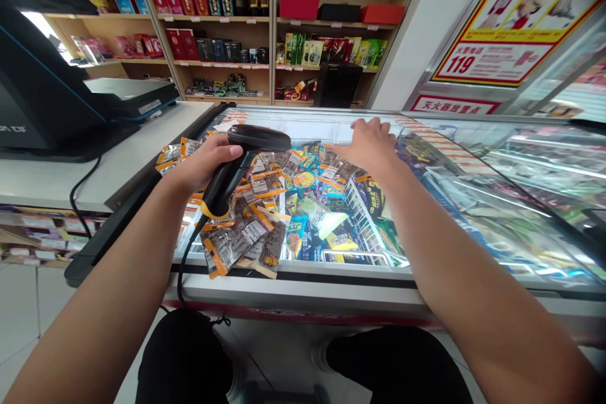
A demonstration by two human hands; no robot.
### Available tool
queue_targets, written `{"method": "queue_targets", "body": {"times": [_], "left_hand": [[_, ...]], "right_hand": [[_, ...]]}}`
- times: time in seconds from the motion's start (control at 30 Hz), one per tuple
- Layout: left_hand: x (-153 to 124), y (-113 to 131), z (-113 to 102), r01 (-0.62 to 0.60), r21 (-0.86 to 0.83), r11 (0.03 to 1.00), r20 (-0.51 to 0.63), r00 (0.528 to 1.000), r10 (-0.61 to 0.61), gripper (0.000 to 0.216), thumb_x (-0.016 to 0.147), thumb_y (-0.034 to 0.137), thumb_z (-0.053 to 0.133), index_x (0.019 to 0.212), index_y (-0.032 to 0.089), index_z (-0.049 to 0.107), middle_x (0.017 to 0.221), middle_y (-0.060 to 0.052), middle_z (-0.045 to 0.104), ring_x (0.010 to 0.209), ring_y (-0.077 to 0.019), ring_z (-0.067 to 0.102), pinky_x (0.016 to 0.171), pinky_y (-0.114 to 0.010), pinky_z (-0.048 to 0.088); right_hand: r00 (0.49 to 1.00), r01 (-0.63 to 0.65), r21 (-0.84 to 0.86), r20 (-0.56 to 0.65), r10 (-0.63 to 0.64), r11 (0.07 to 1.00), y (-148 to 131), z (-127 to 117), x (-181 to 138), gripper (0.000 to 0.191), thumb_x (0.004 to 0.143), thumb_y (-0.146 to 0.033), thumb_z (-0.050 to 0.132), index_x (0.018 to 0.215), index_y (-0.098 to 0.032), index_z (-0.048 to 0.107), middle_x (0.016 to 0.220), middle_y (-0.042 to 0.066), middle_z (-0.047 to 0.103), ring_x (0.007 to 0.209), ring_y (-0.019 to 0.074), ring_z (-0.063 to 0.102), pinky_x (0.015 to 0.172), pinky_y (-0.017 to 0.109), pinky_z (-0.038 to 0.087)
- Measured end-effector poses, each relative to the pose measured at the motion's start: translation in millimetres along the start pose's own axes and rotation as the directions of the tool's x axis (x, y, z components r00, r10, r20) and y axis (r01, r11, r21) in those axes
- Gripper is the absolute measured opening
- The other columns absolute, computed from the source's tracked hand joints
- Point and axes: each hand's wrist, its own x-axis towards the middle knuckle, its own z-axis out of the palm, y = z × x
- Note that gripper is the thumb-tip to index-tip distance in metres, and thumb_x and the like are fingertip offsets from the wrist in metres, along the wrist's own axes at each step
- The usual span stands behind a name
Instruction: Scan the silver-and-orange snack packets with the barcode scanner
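My left hand [204,161] is closed round the handle of a black barcode scanner [237,164], whose head points right over an open chest freezer [303,271]. A black cable runs down from the scanner's yellow-banded base. My right hand [367,142] reaches across the freezer with fingers stretched flat, resting on the edge of the sliding glass lid [473,164] above the packets. The freezer holds several orange-and-grey ice cream packets [246,233] on the left and mixed colourful packets [312,202] in the middle.
A white counter [123,158] at left carries a black till terminal [42,95]. A white wire divider [364,221] splits the freezer. Wooden shelves [269,31] of boxes, bottles and snacks stand behind. A red-yellow poster [516,19] hangs at right. My dark-trousered knees [189,360] are below.
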Motion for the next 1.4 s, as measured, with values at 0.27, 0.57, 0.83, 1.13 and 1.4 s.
{"method": "queue_targets", "body": {"times": [0.27, 0.57, 0.83, 1.13, 1.4], "left_hand": [[2, 0, 0, 0.063, 0.014, 0.998, 0.047, 0.997, -0.064, 0.042, 0.067, 0.053, 0.074, 0.082, 0.015, 0.066, 0.067, -0.004, 0.070, 0.057, -0.0201, 0.067, 0.051, -0.029, 0.056], [8, -10, -8, 0.006, 0.201, 0.980, 0.169, 0.985, -0.041, 0.044, 0.074, 0.057, 0.074, 0.089, 0.016, 0.069, 0.075, -0.003, 0.070, 0.062, -0.0181, 0.066, 0.054, -0.026, 0.053], [8, -10, 1, -0.052, 0.314, 0.948, 0.171, 0.985, -0.003, 0.044, 0.079, 0.060, 0.070, 0.084, 0.016, 0.068, 0.075, -0.004, 0.068, 0.065, -0.0187, 0.065, 0.055, -0.027, 0.051], [8, -5, 7, -0.109, 0.352, 0.930, 0.192, 0.980, 0.042, 0.050, 0.078, 0.067, 0.071, 0.077, 0.017, 0.064, 0.067, -0.002, 0.061, 0.059, -0.0143, 0.057, 0.050, -0.023, 0.045], [8, -8, 4, -0.091, 0.245, 0.965, 0.205, 0.978, 0.041, 0.046, 0.078, 0.062, 0.073, 0.084, 0.016, 0.068, 0.073, -0.004, 0.070, 0.064, -0.0168, 0.064, 0.054, -0.024, 0.050]], "right_hand": [[0.823, 0.406, 0.367, 0.250, -0.509, 0.837, -54, 49, -31, 0.082, 0.089, -0.068, 0.062, 0.157, -0.026, 0.043, 0.148, 0.017, 0.053, 0.138, 0.0406, 0.049, 0.107, 0.054, 0.046], [0.862, 0.506, 0.095, -0.025, -0.506, 0.857, -35, 43, -22, 0.092, 0.075, -0.053, 0.079, 0.155, -0.019, 0.048, 0.143, 0.019, 0.047, 0.134, 0.0430, 0.041, 0.112, 0.057, 0.037], [0.830, 0.554, 0.068, -0.121, -0.544, 0.830, -37, 28, -25, 0.091, 0.078, -0.051, 0.078, 0.155, -0.018, 0.045, 0.152, 0.022, 0.035, 0.140, 0.0525, 0.027, 0.110, 0.067, 0.031], [0.825, 0.558, 0.043, -0.141, -0.548, 0.829, -44, 9, -32, 0.094, 0.079, -0.051, 0.080, 0.158, -0.019, 0.040, 0.153, 0.021, 0.034, 0.141, 0.0550, 0.027, 0.109, 0.069, 0.031], [0.817, 0.568, 0.043, -0.147, -0.557, 0.822, -46, 8, -33, 0.092, 0.080, -0.052, 0.080, 0.156, -0.020, 0.040, 0.153, 0.021, 0.034, 0.140, 0.0546, 0.027, 0.108, 0.068, 0.031]]}}
